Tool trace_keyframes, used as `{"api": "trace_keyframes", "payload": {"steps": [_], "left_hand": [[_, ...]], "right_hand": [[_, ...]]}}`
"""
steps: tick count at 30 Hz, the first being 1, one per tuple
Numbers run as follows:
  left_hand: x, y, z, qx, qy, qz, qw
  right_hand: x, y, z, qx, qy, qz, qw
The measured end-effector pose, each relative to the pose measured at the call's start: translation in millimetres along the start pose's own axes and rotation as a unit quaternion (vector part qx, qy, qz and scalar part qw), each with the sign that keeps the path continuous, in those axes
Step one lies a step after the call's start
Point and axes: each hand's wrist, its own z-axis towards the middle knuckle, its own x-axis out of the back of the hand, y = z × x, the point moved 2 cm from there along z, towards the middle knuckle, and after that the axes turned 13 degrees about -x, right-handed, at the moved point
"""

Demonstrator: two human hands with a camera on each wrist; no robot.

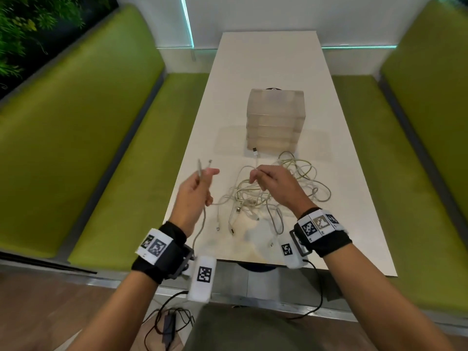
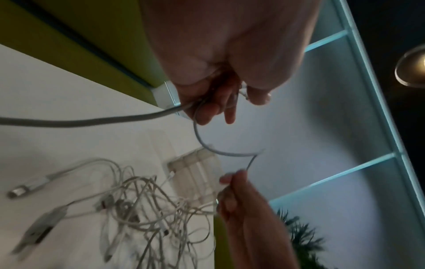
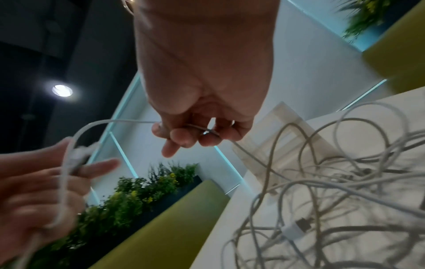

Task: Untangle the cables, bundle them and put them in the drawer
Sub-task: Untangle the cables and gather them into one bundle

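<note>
Head view: my left hand (image 1: 196, 192) is raised off the table's (image 1: 336, 158) left edge, fingers curled round a grey cable (image 1: 200, 169) whose two ends stick up past them. My right hand (image 1: 274, 183) pinches the same cable (image 3: 110, 122) above the tangle (image 1: 268, 196). At 12 o'clock from the tangle stands the drawer unit (image 1: 276, 120), drawers closed.

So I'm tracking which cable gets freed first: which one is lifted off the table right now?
The grey cable held up in the left hand, its two ends sticking above the fingers. The other cables lie tangled on the table.
</note>
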Motion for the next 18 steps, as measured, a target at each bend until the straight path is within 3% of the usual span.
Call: {"api": "trace_keyframes", "payload": {"steps": [6,13,18], "left_hand": [[-50,9,-6,0.009,-0.106,-0.013,0.994],[-62,2,1,-0.012,-0.111,0.060,0.992],[-58,-4,0,-0.019,-0.052,-0.017,0.998]], "right_hand": [[-15,-12,-15,0.013,-0.025,-0.063,0.998],[-14,-3,-14,0.044,0.037,-0.057,0.997],[-15,-8,-19,0.063,0.002,-0.059,0.996]]}}
